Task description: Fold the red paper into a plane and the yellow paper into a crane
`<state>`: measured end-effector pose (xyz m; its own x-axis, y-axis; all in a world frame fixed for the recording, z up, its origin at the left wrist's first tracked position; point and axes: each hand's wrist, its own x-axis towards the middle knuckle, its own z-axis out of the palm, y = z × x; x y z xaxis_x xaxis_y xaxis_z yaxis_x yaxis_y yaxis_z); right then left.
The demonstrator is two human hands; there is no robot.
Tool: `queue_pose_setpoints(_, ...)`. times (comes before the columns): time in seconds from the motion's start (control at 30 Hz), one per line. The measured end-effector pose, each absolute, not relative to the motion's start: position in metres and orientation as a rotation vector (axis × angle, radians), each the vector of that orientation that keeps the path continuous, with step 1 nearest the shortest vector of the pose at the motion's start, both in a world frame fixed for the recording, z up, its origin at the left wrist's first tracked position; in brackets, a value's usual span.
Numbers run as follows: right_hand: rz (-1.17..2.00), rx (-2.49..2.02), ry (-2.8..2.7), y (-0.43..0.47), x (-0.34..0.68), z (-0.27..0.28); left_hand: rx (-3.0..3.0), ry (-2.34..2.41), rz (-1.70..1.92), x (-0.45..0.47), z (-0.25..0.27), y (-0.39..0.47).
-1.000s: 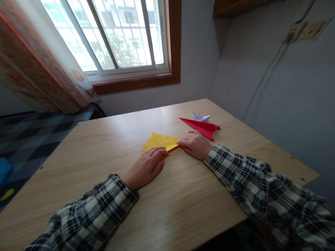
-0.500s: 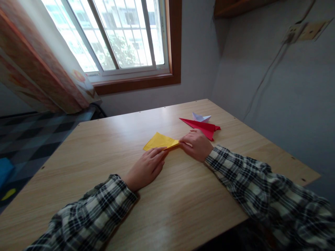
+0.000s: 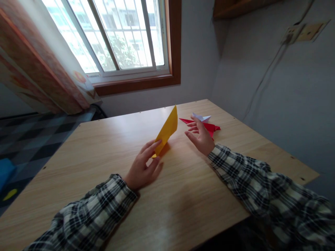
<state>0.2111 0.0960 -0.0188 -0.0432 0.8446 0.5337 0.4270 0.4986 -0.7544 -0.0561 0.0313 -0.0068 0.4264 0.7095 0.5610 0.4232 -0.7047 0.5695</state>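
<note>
A folded sheet of yellow paper (image 3: 167,128) stands tilted up off the tabletop, its lower end pinched between the fingers and thumb of my left hand (image 3: 144,165). My right hand (image 3: 201,136) is apart from it, to the right, with fingers spread and nothing in them. Behind that hand lies a red folded-paper plane (image 3: 209,127), partly covered by the fingers. Just beyond the plane sits a small white paper boat (image 3: 205,118), also partly hidden.
The light wooden table (image 3: 110,139) has a back edge facing the wall under a barred window (image 3: 125,38). A curtain (image 3: 47,59) hangs at the left. On the dark checked surface at far left lies a blue object (image 3: 6,170). A cable (image 3: 264,75) runs down the right wall.
The yellow paper has been lifted from lying low on the table to a steep tilt in my left hand. My right hand has let go of it and opened.
</note>
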Motion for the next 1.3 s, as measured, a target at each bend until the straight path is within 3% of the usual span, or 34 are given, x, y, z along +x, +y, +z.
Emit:
queue_pose_setpoints(0.3,1.132,-0.756,-1.657,0.092,0.199,-0.019,1.337,0.749,1.212,-0.043,0.003,0.023)
queue_pose_setpoints(0.5,1.39,-0.676,-1.573,0.084,0.197,-0.011,1.207,0.724,1.105,-0.041,0.008,0.02)
queue_pose_setpoints(0.63,1.594,-0.673,-1.397,0.085,0.195,-0.013,1.434,0.764,1.025,-0.045,0.003,0.022)
queue_pose_setpoints(0.83,1.645,-0.728,-1.255,0.088,0.196,-0.02,2.051,0.9,0.905,-0.051,-0.003,0.027)
queue_pose_setpoints(1.0,1.713,-0.741,-1.225,0.088,0.198,-0.019,2.605,1.075,1.014,-0.051,-0.005,0.029)
queue_pose_setpoints(1.3,1.757,-0.807,-1.286,0.085,0.2,-0.013,2.897,1.144,1.042,-0.052,-0.003,0.032)
